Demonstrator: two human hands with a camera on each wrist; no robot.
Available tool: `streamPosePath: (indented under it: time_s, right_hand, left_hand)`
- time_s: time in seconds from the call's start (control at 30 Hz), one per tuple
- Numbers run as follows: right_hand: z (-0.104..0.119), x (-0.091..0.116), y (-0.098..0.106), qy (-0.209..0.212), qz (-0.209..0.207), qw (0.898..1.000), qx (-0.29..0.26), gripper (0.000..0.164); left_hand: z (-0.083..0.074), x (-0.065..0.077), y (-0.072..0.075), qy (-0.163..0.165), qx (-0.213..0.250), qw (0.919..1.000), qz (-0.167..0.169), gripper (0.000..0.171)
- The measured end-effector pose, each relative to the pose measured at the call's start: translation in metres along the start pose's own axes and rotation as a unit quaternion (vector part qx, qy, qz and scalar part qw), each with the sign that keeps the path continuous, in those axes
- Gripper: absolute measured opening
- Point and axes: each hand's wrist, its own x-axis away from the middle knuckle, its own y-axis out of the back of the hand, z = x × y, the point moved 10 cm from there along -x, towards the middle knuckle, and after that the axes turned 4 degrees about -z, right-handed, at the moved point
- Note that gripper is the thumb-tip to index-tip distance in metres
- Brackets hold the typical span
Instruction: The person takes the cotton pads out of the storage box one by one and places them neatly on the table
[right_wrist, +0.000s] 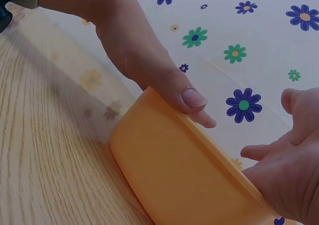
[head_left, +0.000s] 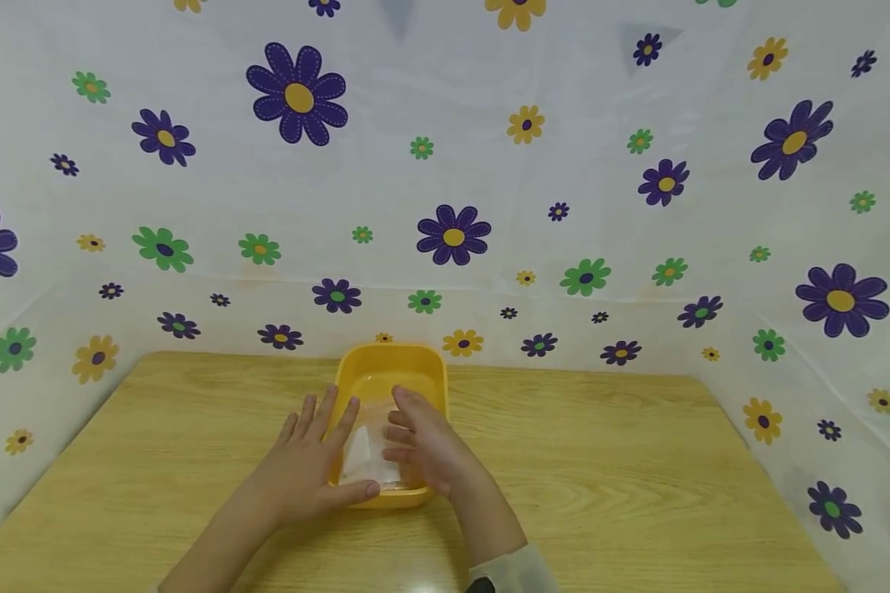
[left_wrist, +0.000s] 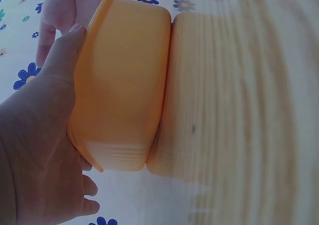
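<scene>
A yellow plastic bin point(head_left: 391, 356) stands on the table, rounded at the corners. In its bottom lies a clear, shiny plastic packet point(head_left: 358, 453) with a whitish patch; what it contains cannot be told. My left hand point(head_left: 304, 469) is spread at the bin's left side, its thumb over the front rim, as the left wrist view shows beside the bin's outer wall point(left_wrist: 124, 80). Over the right rim reaches my right hand point(head_left: 433, 445), fingers slightly bent above the packet and holding nothing visible. In the right wrist view the left thumb point(right_wrist: 193, 99) rests at the rim.
The wood-grain table point(head_left: 601, 461) extends on both sides of the bin. A white sheet point(head_left: 386, 181) printed with purple, green and yellow flowers hangs behind it and at both sides. A pale sleeve point(head_left: 515, 570) and a dark band show at the right wrist.
</scene>
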Motion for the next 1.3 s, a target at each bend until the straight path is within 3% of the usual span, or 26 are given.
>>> streamPosePath:
  time_s: [0.2,0.67,0.87,1.03,1.3]
  right_hand:
    - [-0.001,0.000,0.001,-0.012,-0.006,0.999,0.048,0.086]
    - [-0.003,0.000,-0.004,0.025,-0.023,0.994,0.104,0.078]
    - [-0.001,0.002,-0.007,0.051,-0.050,0.975,0.211,0.080]
    - [0.002,0.003,-0.009,0.072,-0.075,0.957,0.271,0.069]
    - [0.004,0.004,-0.009,0.079,-0.092,0.956,0.268,0.063]
  left_hand:
    - [-0.001,-0.002,-0.002,0.006,0.006,1.0000,0.004,0.110]
    - [0.000,-0.001,-0.002,-0.001,0.002,1.0000,-0.008,0.111]
    - [0.002,0.000,-0.003,-0.001,0.001,1.0000,-0.008,0.112]
    - [0.000,0.001,0.000,-0.005,-0.005,0.9999,-0.014,0.112]
    - [0.002,0.000,0.000,-0.003,-0.007,0.9999,-0.015,0.112]
